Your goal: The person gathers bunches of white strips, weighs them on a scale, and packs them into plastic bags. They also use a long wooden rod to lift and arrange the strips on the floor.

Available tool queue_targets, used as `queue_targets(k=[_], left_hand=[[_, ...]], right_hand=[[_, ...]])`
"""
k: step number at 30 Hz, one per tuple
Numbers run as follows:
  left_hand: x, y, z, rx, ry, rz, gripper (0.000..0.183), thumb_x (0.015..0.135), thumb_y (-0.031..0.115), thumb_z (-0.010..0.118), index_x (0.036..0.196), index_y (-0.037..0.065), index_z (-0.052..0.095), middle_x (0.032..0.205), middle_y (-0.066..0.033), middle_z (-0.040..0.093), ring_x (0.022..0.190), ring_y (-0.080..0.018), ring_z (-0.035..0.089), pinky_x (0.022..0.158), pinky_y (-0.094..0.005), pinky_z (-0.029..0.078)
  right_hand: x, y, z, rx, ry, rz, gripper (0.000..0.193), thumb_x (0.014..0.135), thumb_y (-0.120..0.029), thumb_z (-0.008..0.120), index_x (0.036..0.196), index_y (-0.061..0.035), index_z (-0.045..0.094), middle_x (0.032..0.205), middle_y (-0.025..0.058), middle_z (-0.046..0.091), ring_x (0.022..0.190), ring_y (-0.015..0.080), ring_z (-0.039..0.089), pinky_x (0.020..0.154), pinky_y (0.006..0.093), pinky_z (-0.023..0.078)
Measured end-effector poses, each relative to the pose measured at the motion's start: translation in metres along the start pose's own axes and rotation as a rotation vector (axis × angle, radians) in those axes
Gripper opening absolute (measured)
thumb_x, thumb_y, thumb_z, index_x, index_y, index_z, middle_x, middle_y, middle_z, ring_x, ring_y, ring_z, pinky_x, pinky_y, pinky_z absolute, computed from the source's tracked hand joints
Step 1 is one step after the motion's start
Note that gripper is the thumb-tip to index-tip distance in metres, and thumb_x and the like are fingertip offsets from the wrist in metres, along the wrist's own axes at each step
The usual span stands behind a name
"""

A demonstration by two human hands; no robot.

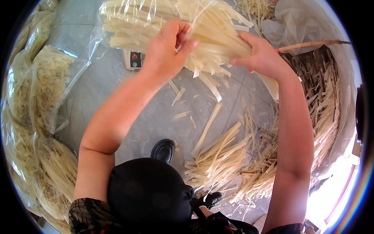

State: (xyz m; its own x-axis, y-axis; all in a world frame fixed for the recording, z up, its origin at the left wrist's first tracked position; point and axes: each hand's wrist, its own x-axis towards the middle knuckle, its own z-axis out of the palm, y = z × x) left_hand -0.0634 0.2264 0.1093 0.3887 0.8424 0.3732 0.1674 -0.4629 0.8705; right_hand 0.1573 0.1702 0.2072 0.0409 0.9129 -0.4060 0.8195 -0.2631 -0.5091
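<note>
A clear plastic bag (130,6) full of flat, pale yellow strips lies across the top of the view. My left hand (165,50) has its thumb and fingers curled in a pinch on the bag's thin film near its opening. To the right, my right hand (265,56) is closed around a bundle of pale strips (218,43) whose ends run into the bag. Some strips hang below the bundle between my hands. Under the bag's left end, a small scale (134,61) shows only in part.
Large clear bags of strips (48,78) line the left side. At right stands a whitish sack (344,117) with brownish strips (325,101) inside; a curved thin stick (311,45) lies at its top. A loose heap of strips (222,156) covers the grey floor (148,113) near my shoes.
</note>
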Motion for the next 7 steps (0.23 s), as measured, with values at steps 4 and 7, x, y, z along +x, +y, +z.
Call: queue_targets(k=[4, 7], left_hand=[[-0.008, -0.008, 0.014, 0.183, 0.144, 0.155, 0.02, 0.087, 0.011, 0.066, 0.1, 0.003, 0.054, 0.086, -0.0031, 0.057, 0.074, -0.0141, 0.052, 0.068, -0.0274, 0.047], [-0.009, -0.005, 0.024, 0.259, 0.124, 0.187, 0.021, 0.087, 0.012, 0.066, 0.103, 0.005, 0.054, 0.094, -0.0026, 0.059, 0.076, -0.0183, 0.057, 0.068, -0.0307, 0.048]], right_hand=[[-0.004, 0.0, 0.017, 0.112, 0.01, -0.035, 0.045, 0.077, -0.023, 0.072, 0.114, -0.0032, 0.055, 0.091, 0.0046, 0.06, 0.068, 0.0106, 0.054, 0.055, 0.0264, 0.045], [0.006, 0.007, 0.028, 0.126, -0.015, 0.013, 0.05, 0.077, -0.026, 0.073, 0.119, -0.0058, 0.055, 0.092, 0.0051, 0.061, 0.069, 0.0115, 0.054, 0.055, 0.0257, 0.046]])
